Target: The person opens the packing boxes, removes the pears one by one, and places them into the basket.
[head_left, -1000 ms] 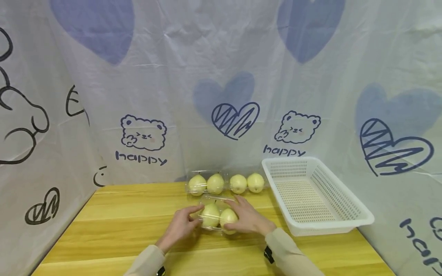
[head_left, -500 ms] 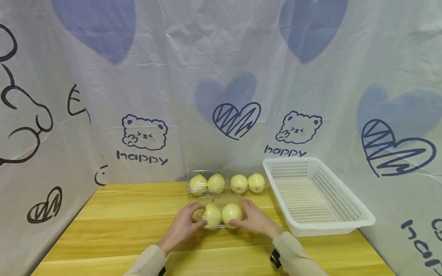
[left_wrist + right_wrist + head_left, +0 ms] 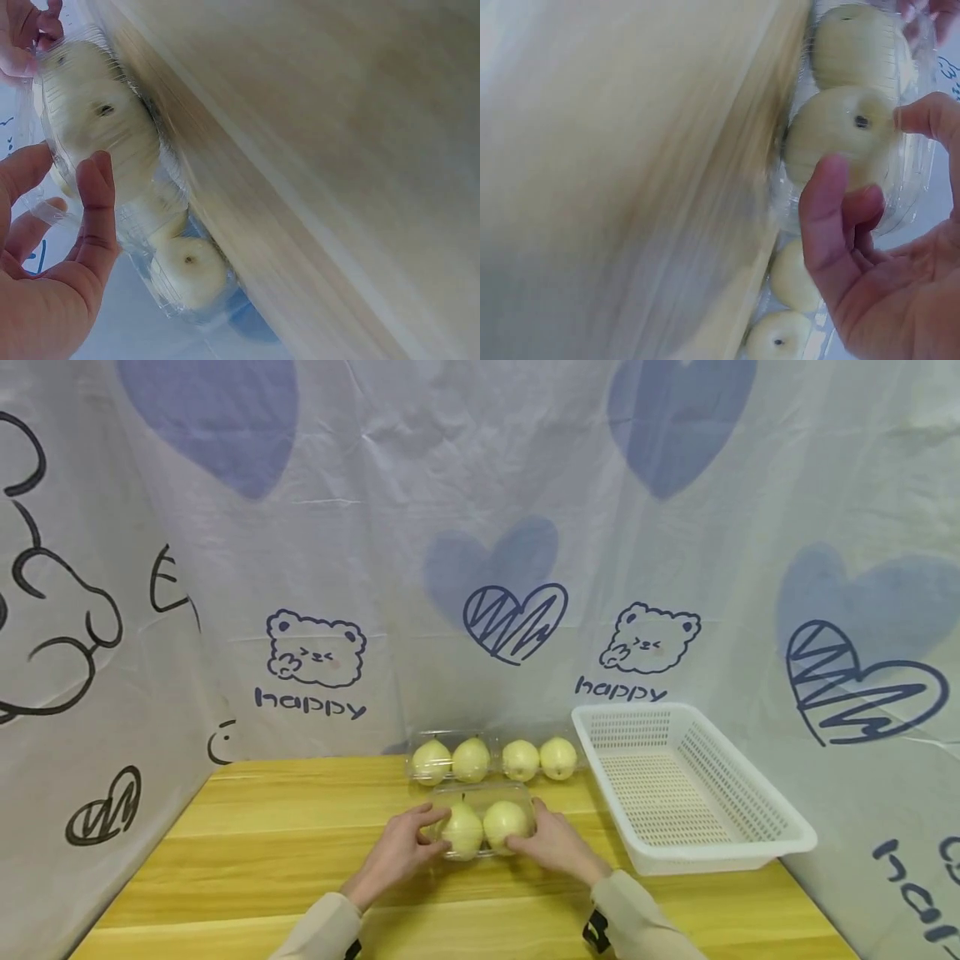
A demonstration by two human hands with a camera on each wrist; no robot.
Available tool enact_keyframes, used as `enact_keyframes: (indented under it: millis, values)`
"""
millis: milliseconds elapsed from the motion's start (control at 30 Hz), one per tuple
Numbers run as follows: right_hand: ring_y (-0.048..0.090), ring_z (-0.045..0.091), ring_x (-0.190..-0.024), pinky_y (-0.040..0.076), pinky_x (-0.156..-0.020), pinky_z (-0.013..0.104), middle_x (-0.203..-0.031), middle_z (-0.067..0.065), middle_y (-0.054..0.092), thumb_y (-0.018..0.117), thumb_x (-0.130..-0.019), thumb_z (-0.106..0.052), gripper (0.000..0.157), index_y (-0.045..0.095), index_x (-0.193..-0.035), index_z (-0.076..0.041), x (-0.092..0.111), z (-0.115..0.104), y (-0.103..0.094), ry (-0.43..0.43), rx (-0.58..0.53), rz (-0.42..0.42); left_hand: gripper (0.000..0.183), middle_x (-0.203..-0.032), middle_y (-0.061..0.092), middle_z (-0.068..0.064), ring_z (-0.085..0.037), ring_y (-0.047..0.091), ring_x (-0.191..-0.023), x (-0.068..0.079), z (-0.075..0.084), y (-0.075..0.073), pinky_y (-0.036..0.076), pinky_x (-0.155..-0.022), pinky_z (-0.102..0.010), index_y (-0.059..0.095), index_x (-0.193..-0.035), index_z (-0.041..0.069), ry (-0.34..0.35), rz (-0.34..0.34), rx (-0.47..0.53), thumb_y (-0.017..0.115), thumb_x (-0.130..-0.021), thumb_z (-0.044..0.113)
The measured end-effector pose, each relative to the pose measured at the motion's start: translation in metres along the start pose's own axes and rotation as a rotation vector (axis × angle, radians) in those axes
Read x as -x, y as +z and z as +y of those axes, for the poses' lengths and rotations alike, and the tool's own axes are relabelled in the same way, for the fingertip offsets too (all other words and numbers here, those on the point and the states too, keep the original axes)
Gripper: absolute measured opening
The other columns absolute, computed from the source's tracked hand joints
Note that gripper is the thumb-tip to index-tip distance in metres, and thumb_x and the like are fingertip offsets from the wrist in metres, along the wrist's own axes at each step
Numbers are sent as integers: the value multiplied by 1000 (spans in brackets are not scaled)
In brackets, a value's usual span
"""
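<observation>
A clear plastic clamshell box (image 3: 483, 794) with two pale yellow pears (image 3: 462, 832) inside sits near the middle of the wooden table. At its left end, my left hand (image 3: 402, 845) holds the box between thumb and fingers. My right hand (image 3: 558, 843) grips the opposite end, its thumb at the near side by the right-hand pear (image 3: 506, 826). In the left wrist view, the fingers (image 3: 96, 202) curl at the box's end. The right wrist view has the fingers (image 3: 826, 217) bent close against the clear plastic.
Behind the held box, two more clear boxes with pears (image 3: 470, 760) stand side by side against the printed curtain (image 3: 420, 677). A white perforated basket (image 3: 637, 852) stands on the right of the wooden table (image 3: 247, 843).
My right hand has moved right, off the pear's side to the box's right end. The box has turned straighter, parallel to the back row. My left hand stays at the left end.
</observation>
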State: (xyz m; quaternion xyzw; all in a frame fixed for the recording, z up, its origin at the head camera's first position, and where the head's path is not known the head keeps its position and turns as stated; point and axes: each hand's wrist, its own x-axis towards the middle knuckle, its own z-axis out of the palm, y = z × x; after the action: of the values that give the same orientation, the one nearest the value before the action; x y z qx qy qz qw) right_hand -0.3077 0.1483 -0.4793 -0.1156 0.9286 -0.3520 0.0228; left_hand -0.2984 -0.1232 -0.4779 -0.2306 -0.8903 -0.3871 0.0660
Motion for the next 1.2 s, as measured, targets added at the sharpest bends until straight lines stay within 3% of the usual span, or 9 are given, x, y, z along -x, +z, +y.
enact_keyframes:
  millis: [133,267,500,667,933,1200]
  values:
    - [55,15,-41,51,-43,29,-86,17,69,70,-83,-35,101,13,-151,13,-1,6,-1,-18,-98,-71,51,-139,44,-38,-19,73,-75,0,1,1,59,-68,-23,62,-130,1,-2,5,-1,78,-83,17]
    - [58,18,-42,52,-48,29,-70,10,63,69,-87,-32,100,8,-152,13,-1,11,-5,-37,-152,-122,50,-137,46,-40,-19,73,-73,1,4,2,58,-65,-22,63,-128,0,8,9,0,78,-83,18]
    - [64,27,-52,54,-61,32,-72,17,63,65,-94,-29,88,11,-153,9,-1,11,-9,-34,-262,-159,48,-134,47,-41,-16,73,-69,3,7,3,54,-56,-15,64,-125,-2,-6,24,34,78,-83,15]
    - [59,21,-49,58,-60,46,-72,22,59,54,-99,-16,77,5,-155,5,2,8,-10,25,-450,-202,46,-133,48,-41,-17,73,-69,4,9,4,53,-54,-14,65,-125,-2,-4,34,42,77,-83,14]
    - [53,19,-51,57,-56,44,-65,11,53,40,-98,-11,67,8,-156,2,-1,9,-5,87,-533,-167,45,-127,52,-41,-15,73,-65,2,13,8,52,-53,-13,66,-122,-4,23,44,20,78,-82,13]
    - [50,18,-51,58,-54,41,-65,11,50,30,-105,-12,49,25,-152,1,0,13,-4,86,-507,-92,43,-125,51,-43,-15,72,-62,3,14,7,50,-47,-13,67,-120,-3,4,84,1,78,-81,11]
